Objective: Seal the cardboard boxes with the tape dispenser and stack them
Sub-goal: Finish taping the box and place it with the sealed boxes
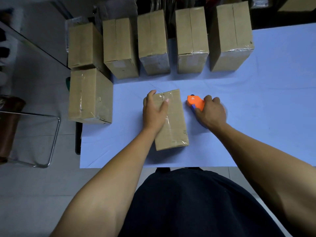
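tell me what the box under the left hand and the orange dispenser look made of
Box: brown corrugated cardboard by the look, matte, with a glossy clear tape strip glinting along its top seam. Tape dispenser: likely moulded plastic, smooth orange body with a blue part.

A blue-covered table (273,82) carries cardboard boxes (172,117) and an orange tape dispenser (195,102).

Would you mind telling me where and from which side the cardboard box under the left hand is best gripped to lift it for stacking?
Probably by its two long side faces, coming down from above. The box lies flat on the table, long axis running away from the person, and the left hand already rests on top. The right long side is partly crowded by the tape dispenser held in the right hand.
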`<move>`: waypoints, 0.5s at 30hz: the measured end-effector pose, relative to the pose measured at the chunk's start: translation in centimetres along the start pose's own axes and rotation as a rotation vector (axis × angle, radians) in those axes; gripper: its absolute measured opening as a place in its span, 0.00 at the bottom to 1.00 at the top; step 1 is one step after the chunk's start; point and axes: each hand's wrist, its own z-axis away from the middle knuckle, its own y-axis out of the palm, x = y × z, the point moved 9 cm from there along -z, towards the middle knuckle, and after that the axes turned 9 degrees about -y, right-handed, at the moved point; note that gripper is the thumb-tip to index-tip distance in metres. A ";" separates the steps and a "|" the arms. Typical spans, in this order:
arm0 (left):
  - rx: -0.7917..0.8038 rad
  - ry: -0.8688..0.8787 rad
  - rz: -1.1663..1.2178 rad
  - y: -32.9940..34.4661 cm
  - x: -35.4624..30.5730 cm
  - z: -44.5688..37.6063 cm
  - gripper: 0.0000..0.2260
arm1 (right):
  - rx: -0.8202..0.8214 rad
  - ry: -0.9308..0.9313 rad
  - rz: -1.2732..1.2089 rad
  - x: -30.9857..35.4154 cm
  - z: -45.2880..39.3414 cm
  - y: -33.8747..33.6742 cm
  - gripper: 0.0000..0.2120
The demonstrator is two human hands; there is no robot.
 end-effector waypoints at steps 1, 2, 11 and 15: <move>-0.002 0.007 -0.001 0.0 -0.1 0.0 0.24 | -0.002 -0.004 0.003 -0.1 0.0 0.1 0.25; -0.001 0.010 -0.006 0.0 -0.2 -0.1 0.24 | 0.005 -0.020 0.010 0.2 0.0 0.2 0.27; 0.006 0.004 0.028 -0.2 0.1 -0.3 0.20 | 0.072 -0.024 0.249 0.8 0.6 0.0 0.28; 0.119 -0.033 0.049 0.0 0.6 -1.1 0.17 | 0.106 0.001 0.127 -0.2 1.2 1.3 0.27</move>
